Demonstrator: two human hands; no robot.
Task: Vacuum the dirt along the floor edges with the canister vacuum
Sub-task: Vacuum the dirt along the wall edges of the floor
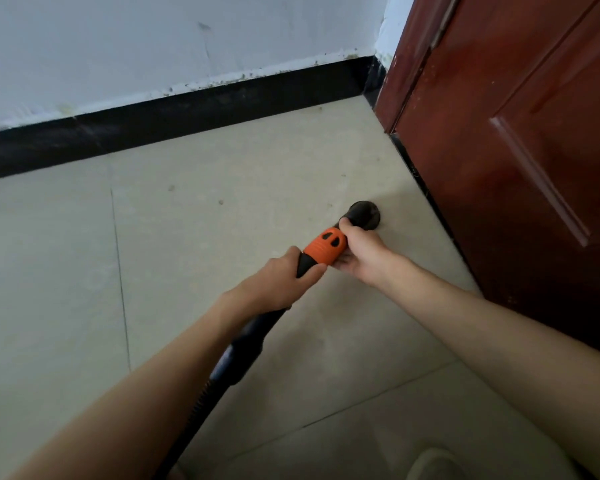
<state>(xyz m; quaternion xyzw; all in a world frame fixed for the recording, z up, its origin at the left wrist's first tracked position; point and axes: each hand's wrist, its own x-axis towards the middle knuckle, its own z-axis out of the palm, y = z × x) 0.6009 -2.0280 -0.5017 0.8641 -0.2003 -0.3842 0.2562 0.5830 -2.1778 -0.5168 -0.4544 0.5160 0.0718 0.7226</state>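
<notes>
The vacuum's black wand with an orange collar (324, 245) points down toward the beige tile floor (222, 174). Its round black nozzle (366, 214) hangs close over the tiles, near the dark strip under the door. My left hand (284, 277) grips the black handle just behind the orange collar. My right hand (359, 251) holds the wand in front of the collar, fingers curled round it. The black ribbed hose (219, 379) runs back between my forearms and leaves the bottom of the frame. A few dark specks (220, 201) lie on the tiles ahead of the nozzle.
A black baseboard (187, 116) runs under the white wall (153, 46) across the back. A dark red wooden door (516, 150) fills the right side, meeting the wall at the corner. A pale rounded object (430, 464) shows at the bottom edge.
</notes>
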